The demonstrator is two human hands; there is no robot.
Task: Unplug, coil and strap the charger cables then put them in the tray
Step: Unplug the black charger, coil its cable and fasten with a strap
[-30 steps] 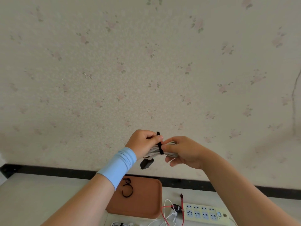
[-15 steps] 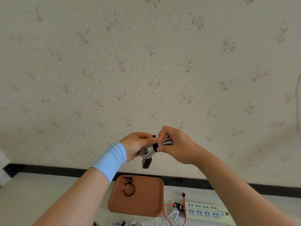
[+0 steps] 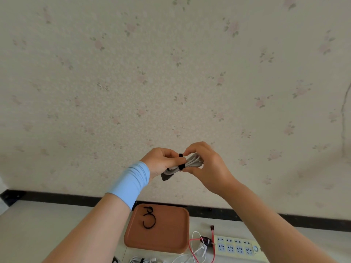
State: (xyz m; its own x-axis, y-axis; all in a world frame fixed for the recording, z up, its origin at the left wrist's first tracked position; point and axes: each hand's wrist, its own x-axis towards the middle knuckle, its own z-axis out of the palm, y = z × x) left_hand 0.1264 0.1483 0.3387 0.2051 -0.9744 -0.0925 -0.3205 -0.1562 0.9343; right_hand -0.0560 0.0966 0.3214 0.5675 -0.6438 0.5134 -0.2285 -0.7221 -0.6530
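Both forearms reach up and forward from the lower edge, the left one wearing a smooth light-blue sleeve band [image 3: 131,184] at the wrist. The left hand [image 3: 159,161] is curled round the left end of a coiled charger cable [image 3: 193,161], knuckles up. The right hand [image 3: 207,166] has its fingers bent round the coil's right end, and its forefinger and thumb tips pinch at a narrow black strap [image 3: 180,164] that wraps the bundle near its middle. The cable is pale grey, round in section and gathered into several parallel loops. Its long axis runs left to right, rising slightly toward the right hand. A black boxy plug [image 3: 167,177] hangs from the lower left end, below the left palm. The coil is held in the air, well above the table [image 3: 38,228].

On the pale table below, a strapped white cable bundle [image 3: 142,260] lies at the frame's bottom edge. Loose white cable [image 3: 199,249] and thin red cable [image 3: 191,245] loop beside a cream power strip [image 3: 237,247] with blue-faced sockets. A small dark plug [image 3: 206,240] sits at the strip's left end. Just left of these lies the tray [image 3: 171,236], matte terracotta brown and square with rounded corners, holding one curled loose black strap [image 3: 149,219]. Behind runs a black baseboard [image 3: 57,196], then cream wallpaper [image 3: 171,73] with faint pink flowers and a crack [image 3: 342,120] at the right.
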